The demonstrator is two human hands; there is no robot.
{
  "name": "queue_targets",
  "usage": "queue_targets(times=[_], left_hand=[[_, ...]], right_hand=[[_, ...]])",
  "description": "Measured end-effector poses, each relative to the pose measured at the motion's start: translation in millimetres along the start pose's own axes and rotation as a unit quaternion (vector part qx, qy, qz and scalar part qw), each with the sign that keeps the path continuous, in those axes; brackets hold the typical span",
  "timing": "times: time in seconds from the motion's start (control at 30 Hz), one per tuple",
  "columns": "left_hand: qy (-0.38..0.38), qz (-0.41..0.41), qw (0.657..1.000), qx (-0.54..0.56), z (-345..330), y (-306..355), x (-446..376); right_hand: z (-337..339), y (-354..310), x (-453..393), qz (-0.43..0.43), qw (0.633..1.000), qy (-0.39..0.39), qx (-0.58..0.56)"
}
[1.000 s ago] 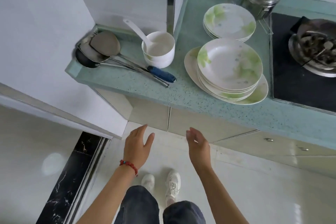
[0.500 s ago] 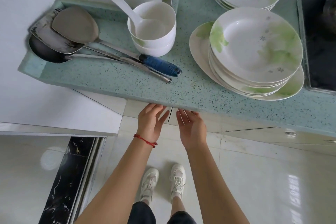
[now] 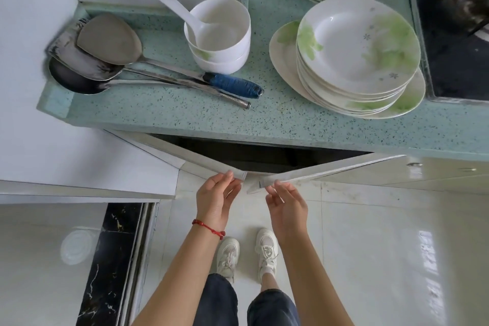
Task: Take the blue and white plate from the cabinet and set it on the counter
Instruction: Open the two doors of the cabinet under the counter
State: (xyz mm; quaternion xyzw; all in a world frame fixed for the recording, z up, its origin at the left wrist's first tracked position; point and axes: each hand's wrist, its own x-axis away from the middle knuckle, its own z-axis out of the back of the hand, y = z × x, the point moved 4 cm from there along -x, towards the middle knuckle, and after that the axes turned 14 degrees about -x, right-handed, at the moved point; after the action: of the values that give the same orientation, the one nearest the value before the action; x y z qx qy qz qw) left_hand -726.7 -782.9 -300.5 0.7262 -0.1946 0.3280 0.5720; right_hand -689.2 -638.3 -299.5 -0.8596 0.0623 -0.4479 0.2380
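Under the speckled green counter (image 3: pixel 185 116) the two white cabinet doors stand partly swung out, with a dark gap between them. My left hand (image 3: pixel 215 197) grips the free edge of the left door (image 3: pixel 201 160). My right hand (image 3: pixel 287 206) pinches the free edge of the right door (image 3: pixel 325 171). The cabinet inside (image 3: pixel 254 155) is dark, and no blue and white plate shows in it.
On the counter lie metal spatulas and a ladle (image 3: pixel 105 55), one with a blue handle (image 3: pixel 235 85), stacked white bowls holding a white spoon (image 3: pixel 219 34), and two stacks of green-flowered plates (image 3: pixel 357 53). A stove (image 3: pixel 460 34) sits at the right. My feet stand on the tiled floor (image 3: pixel 370 246).
My hands rose from below the counter to the cabinet doors' meeting edges, took hold of them, and pulled both doors outward, exposing the dark interior.
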Motion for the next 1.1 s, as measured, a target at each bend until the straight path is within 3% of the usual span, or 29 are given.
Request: queue_targets(times=[0.23, 0.63, 1.1], left_hand=[[0.059, -0.020, 0.988, -0.141, 51.8, -20.9, 30.5], [0.142, -0.072, 0.956, -0.246, 132.1, -41.1, 73.3], [0.254, -0.144, 0.900, -0.324, 178.1, -36.3, 115.9]], right_hand=[[53.8, -6.7, 30.4, 0.078, 0.982, 0.045, 0.167], [116.7, -35.7, 64.5, 0.109, 0.961, 0.006, 0.253], [190.5, -88.5, 108.5, 0.197, 0.917, 0.034, 0.345]])
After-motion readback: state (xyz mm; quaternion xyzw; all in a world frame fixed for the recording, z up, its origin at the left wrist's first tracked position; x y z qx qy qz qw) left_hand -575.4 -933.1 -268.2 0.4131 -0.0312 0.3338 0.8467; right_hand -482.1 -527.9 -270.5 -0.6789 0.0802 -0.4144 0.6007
